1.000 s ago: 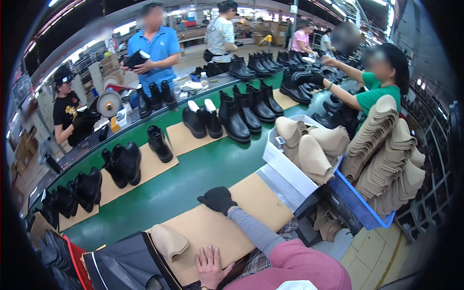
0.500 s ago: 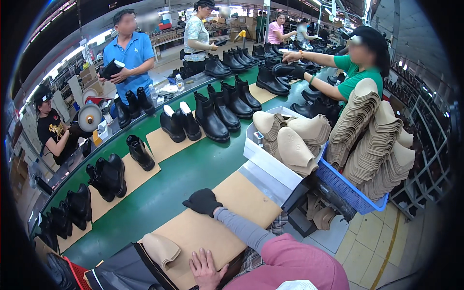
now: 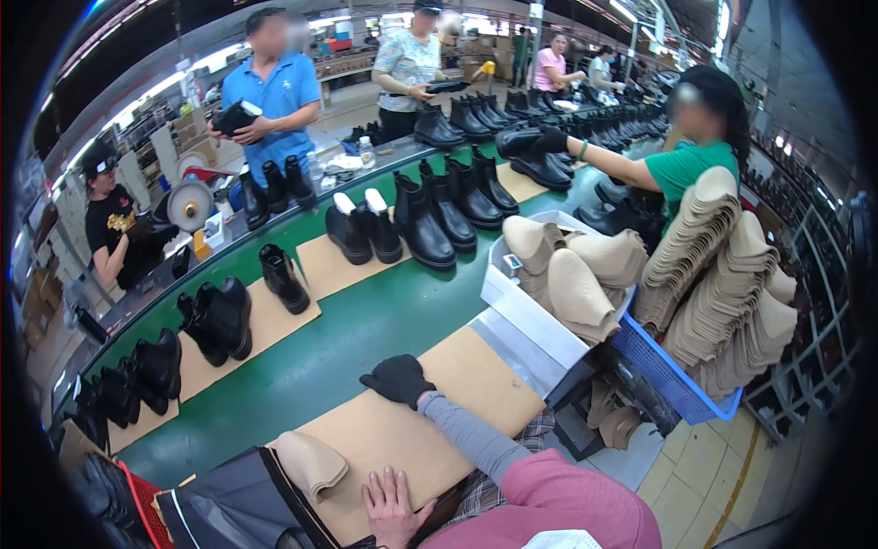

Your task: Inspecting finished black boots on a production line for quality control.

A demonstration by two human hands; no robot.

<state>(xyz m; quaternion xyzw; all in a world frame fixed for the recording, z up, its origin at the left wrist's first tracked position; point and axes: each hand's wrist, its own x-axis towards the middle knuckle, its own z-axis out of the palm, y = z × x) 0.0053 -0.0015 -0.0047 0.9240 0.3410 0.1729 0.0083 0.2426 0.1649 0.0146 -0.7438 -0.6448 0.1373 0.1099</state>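
Left hand [image 3: 393,509] lies flat, empty, seemingly steadying the brown board [image 3: 393,435]; gloved right hand [image 3: 399,380], grip unclear, rests at its far edge. Lifting beige pieces [image 3: 311,460] off its left end would need curled fingers.

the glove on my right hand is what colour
Black; the glove shows best in the head view.

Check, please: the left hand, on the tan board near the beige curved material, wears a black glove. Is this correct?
Not gloved: the head view shows the left hand bare, on the tan board near the beige curved material.
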